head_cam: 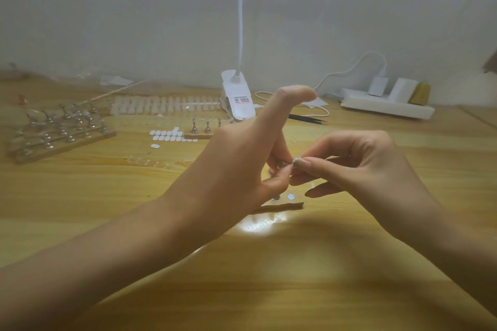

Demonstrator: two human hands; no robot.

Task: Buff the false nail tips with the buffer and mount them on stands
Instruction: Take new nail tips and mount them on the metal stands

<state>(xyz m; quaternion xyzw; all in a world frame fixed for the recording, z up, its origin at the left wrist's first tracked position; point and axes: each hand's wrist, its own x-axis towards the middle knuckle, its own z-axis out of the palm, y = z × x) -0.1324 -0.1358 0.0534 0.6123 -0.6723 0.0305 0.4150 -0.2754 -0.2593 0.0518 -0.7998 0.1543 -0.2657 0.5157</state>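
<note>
Now on the mounting step, I think: nail tip (298,162) pinched in the right hand's (357,166) fingertips, held against the top of a small metal stand (280,164). Left hand (236,166) grips that stand with curled fingers, one finger raised. Both are above the wooden base (285,205) on the surface (269,290). Next: seat the tip square, then set the stand on a free disc (290,197). The full rack (53,131) is far left.

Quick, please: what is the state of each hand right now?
Left hand: holds a small metal stand.
Right hand: pinches a nail tip beside that stand.
</note>
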